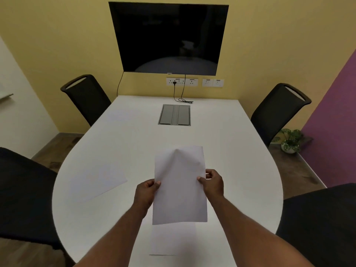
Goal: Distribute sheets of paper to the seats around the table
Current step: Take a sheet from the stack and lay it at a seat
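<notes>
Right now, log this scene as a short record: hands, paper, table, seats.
left hand: pinches the left edge of the held paper
right hand: pinches the right edge
held paper: lifted above the table, top creased
sheet on table, left: flat, angled, near the front-left chair
sheet on table, near edge: flat, below the held paper
table: white, rounded near end, grey cable hatch shut
chairs in view: four, black
far places: any sheet there is too faint to tell

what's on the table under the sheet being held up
Another sheet lies flat on the white table below the held sheet, gripped by the left hand and right hand. Its near part shows; its far end is covered.
</notes>
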`<state>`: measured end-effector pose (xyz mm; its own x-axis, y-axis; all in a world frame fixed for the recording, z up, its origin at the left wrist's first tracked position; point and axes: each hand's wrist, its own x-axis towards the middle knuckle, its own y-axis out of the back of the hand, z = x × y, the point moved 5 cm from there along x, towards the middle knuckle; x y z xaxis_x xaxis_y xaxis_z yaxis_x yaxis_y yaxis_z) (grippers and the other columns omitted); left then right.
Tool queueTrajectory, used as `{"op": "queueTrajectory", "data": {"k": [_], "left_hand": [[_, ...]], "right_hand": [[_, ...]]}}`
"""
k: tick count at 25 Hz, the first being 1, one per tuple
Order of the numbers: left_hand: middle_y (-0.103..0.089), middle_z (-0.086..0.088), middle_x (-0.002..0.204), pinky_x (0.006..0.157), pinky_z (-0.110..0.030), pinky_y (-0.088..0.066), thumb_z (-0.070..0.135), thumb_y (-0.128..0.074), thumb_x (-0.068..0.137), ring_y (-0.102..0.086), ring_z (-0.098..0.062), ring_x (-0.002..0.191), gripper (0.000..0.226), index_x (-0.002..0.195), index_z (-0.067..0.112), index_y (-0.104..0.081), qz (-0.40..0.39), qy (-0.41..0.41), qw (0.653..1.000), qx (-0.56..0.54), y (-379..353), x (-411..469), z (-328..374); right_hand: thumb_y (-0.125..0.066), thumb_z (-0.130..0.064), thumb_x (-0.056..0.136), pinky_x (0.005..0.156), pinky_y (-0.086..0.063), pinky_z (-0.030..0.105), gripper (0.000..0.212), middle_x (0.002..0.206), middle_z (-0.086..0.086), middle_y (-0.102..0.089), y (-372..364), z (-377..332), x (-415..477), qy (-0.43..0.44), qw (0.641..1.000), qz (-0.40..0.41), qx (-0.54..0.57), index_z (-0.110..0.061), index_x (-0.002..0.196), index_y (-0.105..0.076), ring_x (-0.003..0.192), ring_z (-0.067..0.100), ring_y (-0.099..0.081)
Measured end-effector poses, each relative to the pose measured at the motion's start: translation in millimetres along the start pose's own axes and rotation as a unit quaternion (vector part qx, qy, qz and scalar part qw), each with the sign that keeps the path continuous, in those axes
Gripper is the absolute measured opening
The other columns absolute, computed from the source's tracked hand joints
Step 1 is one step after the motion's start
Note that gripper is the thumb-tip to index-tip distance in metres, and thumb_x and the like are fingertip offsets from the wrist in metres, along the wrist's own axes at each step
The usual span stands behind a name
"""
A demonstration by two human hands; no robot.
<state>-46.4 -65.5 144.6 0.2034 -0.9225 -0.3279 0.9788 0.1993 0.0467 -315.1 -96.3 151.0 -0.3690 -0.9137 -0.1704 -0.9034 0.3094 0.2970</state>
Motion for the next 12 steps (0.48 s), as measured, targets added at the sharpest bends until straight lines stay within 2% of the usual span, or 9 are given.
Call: {"op": "queueTrajectory", "data": {"k": [2,4,7,12], "left_hand": [[-0.078,-0.015,0.091,0.076,-0.051,-0.059,0.013,-0.067,0.092,-0.071,-0.029,0.078,0.012,0.089,0.012,-0.079,0.021,-0.007,1.0,0.019,-20,-10,2],[-0.078,-0.017,0.091,0.075,-0.058,-0.059,0.012,-0.068,0.091,-0.073,-0.035,0.08,0.01,0.09,0.009,-0.078,0.051,-0.01,0.998,0.033,-44,-23,1],[-0.078,-0.011,0.087,0.069,-0.053,-0.061,0.011,-0.07,0.088,-0.073,-0.032,0.079,0.007,0.086,0.013,-0.077,0.112,-0.02,0.993,0.035,-82,-48,3],[-0.078,-0.012,0.087,0.056,-0.04,-0.061,0.009,-0.073,0.086,-0.071,-0.026,0.071,0.011,0.096,0.007,-0.075,0.145,-0.025,0.989,0.019,-125,-78,13]], "right_hand": [[-0.078,-0.013,0.079,0.064,-0.048,0.024,0.034,0.092,-0.001,-0.066,22,-8,9,0.039,0.999,-0.006,-0.014,-0.025,0.107,-0.062,0.081,0.019,-0.066],[-0.077,-0.015,0.081,0.064,-0.048,0.024,0.043,0.093,-0.003,-0.063,44,-12,20,0.067,0.997,-0.024,-0.028,-0.034,0.114,-0.058,0.079,0.016,-0.064],[-0.075,-0.015,0.081,0.068,-0.052,0.029,0.051,0.094,-0.005,-0.063,81,-14,36,0.095,0.992,-0.064,-0.045,-0.041,0.12,-0.056,0.078,0.017,-0.065],[-0.074,-0.014,0.079,0.076,-0.056,0.032,0.046,0.096,-0.008,-0.066,123,-19,52,0.13,0.986,-0.091,-0.049,-0.037,0.118,-0.065,0.081,0.017,-0.066]]}}
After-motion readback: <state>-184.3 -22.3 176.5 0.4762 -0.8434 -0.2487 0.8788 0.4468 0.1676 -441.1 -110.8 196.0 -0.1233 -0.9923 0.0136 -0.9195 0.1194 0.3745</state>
